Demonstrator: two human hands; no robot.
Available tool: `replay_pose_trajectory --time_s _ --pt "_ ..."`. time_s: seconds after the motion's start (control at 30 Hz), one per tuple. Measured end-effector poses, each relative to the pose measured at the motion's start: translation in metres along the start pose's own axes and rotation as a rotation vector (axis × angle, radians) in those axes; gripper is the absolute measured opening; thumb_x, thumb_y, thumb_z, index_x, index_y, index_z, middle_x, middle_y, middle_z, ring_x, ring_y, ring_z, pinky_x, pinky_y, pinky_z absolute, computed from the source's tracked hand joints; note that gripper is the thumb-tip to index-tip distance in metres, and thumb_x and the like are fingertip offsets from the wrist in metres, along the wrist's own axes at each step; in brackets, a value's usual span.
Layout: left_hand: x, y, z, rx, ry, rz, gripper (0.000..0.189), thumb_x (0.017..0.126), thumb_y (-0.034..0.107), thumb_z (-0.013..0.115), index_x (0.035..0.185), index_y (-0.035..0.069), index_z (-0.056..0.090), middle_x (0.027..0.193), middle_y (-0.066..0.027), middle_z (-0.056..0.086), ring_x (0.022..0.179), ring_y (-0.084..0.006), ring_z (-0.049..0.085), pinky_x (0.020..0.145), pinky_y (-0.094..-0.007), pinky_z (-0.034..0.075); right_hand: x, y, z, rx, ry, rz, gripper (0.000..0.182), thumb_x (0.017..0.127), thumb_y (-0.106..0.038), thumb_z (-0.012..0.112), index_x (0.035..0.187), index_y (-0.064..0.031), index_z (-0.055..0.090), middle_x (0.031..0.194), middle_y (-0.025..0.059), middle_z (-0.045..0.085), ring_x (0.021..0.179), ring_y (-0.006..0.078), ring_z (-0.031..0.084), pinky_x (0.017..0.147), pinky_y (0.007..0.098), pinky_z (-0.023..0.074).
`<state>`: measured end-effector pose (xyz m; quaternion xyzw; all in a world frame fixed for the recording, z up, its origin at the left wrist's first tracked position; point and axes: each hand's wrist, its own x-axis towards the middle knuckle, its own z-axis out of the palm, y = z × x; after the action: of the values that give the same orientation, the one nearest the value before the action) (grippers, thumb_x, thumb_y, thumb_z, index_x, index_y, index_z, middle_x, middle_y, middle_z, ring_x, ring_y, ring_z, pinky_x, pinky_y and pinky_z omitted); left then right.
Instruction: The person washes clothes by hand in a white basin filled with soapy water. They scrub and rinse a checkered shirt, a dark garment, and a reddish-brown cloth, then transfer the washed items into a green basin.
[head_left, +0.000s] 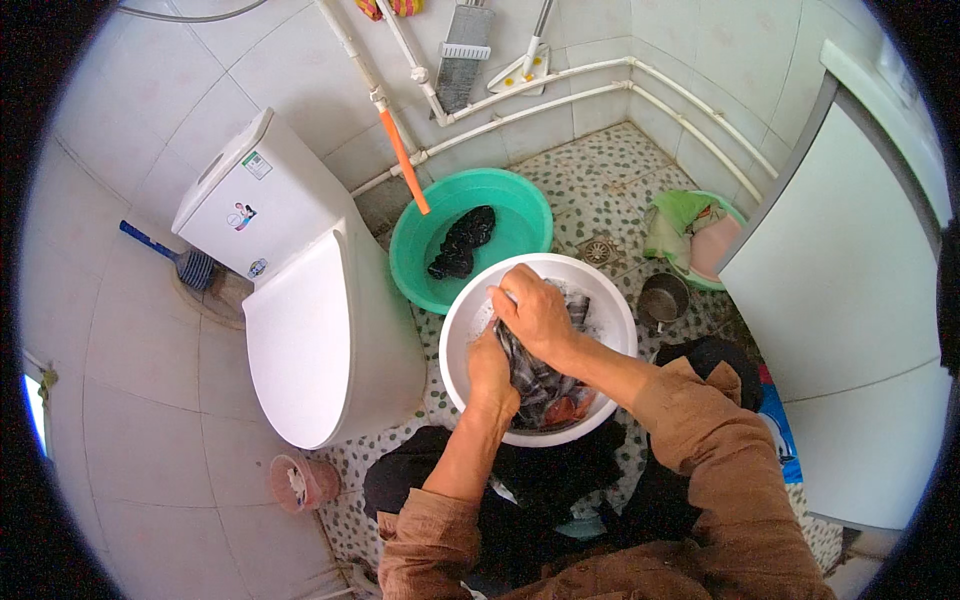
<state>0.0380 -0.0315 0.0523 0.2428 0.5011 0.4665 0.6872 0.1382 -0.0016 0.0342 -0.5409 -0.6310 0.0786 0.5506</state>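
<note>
A white plastic basin (456, 337) stands on the floor in front of me, with suds and wet cloth in it. Both hands are over it, close together, on a dark grey striped cloth (529, 375). My left hand (491, 367) grips the cloth from the left side. Closed around its upper part is my right hand (531, 309), just above and right of the left one. A reddish cloth (568, 409) lies at the basin's near side. Behind, a green plastic basin (409, 262) holds water and a dark wet cloth (463, 241).
A white toilet (300, 345) stands at left, a pink waste bin (304, 482) below it. An orange hose (405, 161) hangs over the green basin. At right are a dark saucepan (664, 298), a light green basin with cloths (712, 244) and a white cabinet (847, 285).
</note>
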Motion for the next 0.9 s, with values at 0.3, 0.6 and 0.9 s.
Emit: replay_pose_trajectory --time_s 0.3,0.6,0.9 --pt "0.007 0.013 -0.022 -0.103 -0.017 0.026 0.04 0.101 0.034 0.045 0.127 0.005 0.057 0.112 -0.0142 0.064 0.102 -0.0255 0.063 0.087 -0.0386 0.052 -0.016 -0.039 -0.009 0.155 -0.177 -0.24 0.023 0.089 -0.018 0.066 0.083 -0.0018 0.051 0.08 0.0155 0.053 0.068 0.0374 0.059 0.056 0.0455 0.0481" --pt "0.056 0.012 -0.068 -0.349 -0.104 -0.083 0.031 0.1 0.033 0.049 0.104 0.004 0.06 0.082 -0.006 0.062 0.078 -0.0213 0.062 0.074 -0.0381 0.053 -0.032 -0.065 -0.01 0.238 -0.154 -0.379 0.022 0.089 -0.018 0.066 0.08 -0.0032 0.053 0.082 0.012 0.053 0.07 0.0328 0.06 0.055 0.0403 0.05" --pt "0.002 -0.001 -0.013 0.015 -0.043 0.027 0.034 0.103 0.029 0.045 0.119 0.003 0.06 0.106 -0.0094 0.064 0.095 -0.0194 0.063 0.079 -0.0329 0.052 -0.012 -0.022 -0.006 0.094 -0.083 -0.072 0.024 0.089 -0.018 0.065 0.079 -0.0016 0.051 0.078 0.0156 0.052 0.066 0.0372 0.057 0.058 0.0445 0.047"
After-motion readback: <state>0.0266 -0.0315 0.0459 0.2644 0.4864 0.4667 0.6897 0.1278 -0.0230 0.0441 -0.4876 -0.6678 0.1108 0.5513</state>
